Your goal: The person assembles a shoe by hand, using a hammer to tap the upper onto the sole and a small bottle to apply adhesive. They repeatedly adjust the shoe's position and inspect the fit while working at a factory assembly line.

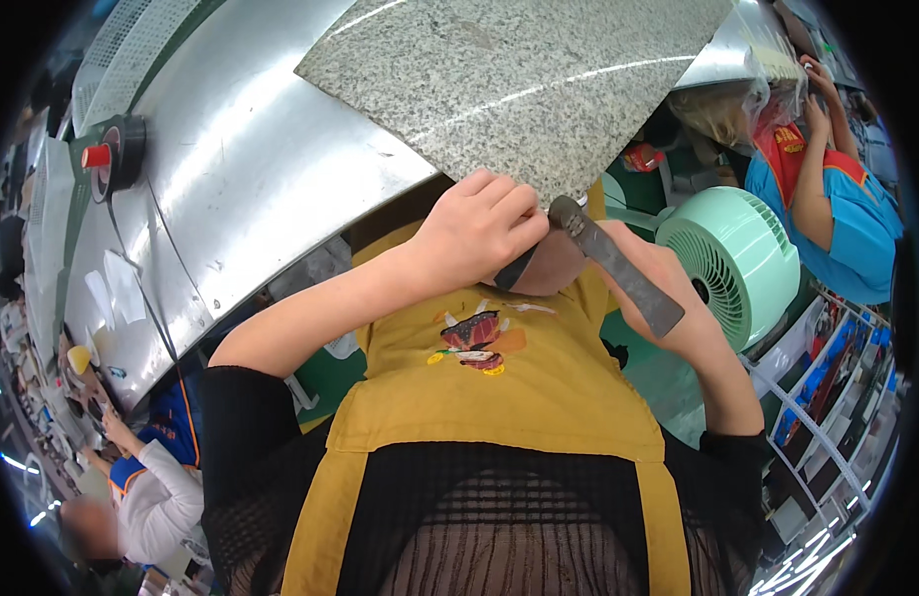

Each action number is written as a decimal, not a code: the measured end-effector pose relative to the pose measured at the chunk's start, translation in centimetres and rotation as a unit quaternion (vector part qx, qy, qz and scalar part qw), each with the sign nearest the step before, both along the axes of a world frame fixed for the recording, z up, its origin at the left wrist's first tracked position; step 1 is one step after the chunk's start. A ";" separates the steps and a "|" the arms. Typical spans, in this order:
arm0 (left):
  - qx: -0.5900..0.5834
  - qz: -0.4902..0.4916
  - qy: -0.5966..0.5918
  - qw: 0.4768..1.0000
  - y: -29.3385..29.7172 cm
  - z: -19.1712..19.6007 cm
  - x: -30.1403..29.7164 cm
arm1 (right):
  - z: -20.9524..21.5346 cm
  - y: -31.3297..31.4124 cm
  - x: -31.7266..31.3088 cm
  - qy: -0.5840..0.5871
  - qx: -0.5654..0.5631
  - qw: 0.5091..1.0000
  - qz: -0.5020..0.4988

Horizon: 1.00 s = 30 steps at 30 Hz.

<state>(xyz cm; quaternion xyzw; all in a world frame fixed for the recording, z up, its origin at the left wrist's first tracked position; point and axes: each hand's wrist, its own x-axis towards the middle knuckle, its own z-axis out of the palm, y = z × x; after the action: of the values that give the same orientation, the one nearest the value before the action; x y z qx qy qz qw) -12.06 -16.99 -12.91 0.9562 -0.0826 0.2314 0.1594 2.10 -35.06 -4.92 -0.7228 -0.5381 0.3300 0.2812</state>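
"Sheer, ribbed black top (509,536) nearest, was it?"
"Yes; beyond spread a shiny steel worktop (261,129), speckled stone slab (519,99), mustard apron (509,407), rounded mint fan (732,263)."
"And the hands?"
"Close but apart: left hand (481,228) curled, right hand (666,276) bent behind a dark, round-ended bar (623,273) near the slab's corner. I couldn't tell either grip."

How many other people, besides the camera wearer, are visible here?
2 that I can make out: a person in white sleeves at lower left, and a person in blue at upper right. Others may be hidden in the background.
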 end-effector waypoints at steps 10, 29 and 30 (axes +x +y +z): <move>-0.126 0.038 0.073 0.989 0.9 0.5 -0.2 | 1.2 1.1 -0.3 -0.068 -0.093 0.992 0.047; -0.039 0.004 -0.011 0.999 1.0 -0.3 -1.0 | 1.7 1.5 -0.7 0.027 -0.004 1.000 -0.013; -0.038 0.010 -0.010 0.999 1.0 -0.1 -0.9 | 1.3 1.5 -0.8 0.002 0.009 1.000 0.018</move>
<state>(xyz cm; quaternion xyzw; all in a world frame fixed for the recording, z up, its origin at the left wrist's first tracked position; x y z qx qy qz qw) -12.96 -16.01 -12.96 0.9478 -0.0660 0.2453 0.1929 1.28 -33.60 -3.65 -0.7099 -0.5532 0.3316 0.2830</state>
